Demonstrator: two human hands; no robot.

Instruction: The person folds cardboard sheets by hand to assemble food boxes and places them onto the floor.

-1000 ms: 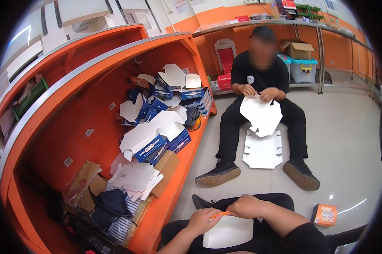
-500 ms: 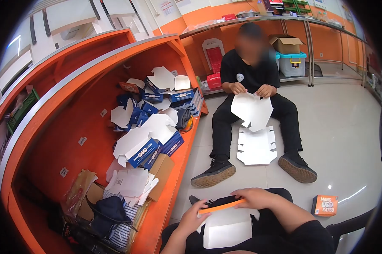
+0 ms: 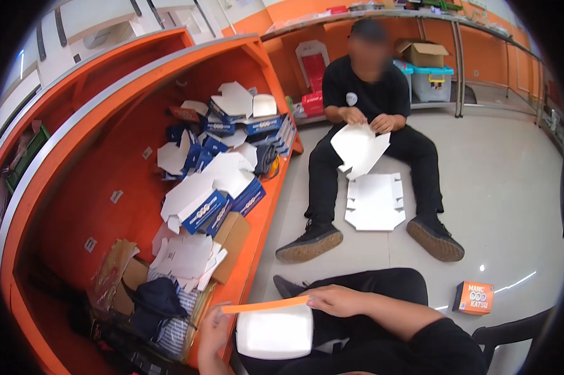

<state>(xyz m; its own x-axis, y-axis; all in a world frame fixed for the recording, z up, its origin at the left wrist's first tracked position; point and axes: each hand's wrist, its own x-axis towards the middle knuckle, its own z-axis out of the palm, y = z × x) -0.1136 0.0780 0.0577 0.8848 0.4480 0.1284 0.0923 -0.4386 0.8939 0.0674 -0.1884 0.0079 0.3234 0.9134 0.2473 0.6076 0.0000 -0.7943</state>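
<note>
A partly folded carton (image 3: 274,332), white inside with an orange strip along its far edge, is held above my lap. My left hand (image 3: 216,325) is at the left end of the orange strip, fingers closed on that corner. On the strip's right end, my right hand (image 3: 332,300) pinches the edge. Across from me, a seated person (image 3: 376,87) in black holds a white unfolded carton sheet (image 3: 361,149) in both hands. Between that person's legs, more flat white carton (image 3: 375,203) lies on the floor.
An orange shelf (image 3: 257,262) at the left holds blue boxes (image 3: 205,211), white card pieces (image 3: 183,253) and a dark bag (image 3: 157,303). A closed orange box (image 3: 475,297) sits on the floor at the right. Behind are a metal table (image 3: 460,69) and a lidded bin (image 3: 433,84).
My hands and the carton have moved left, and the carton's walls now stand up around its base. The other person's sheet has tilted and shifted slightly. The camera view has shifted.
</note>
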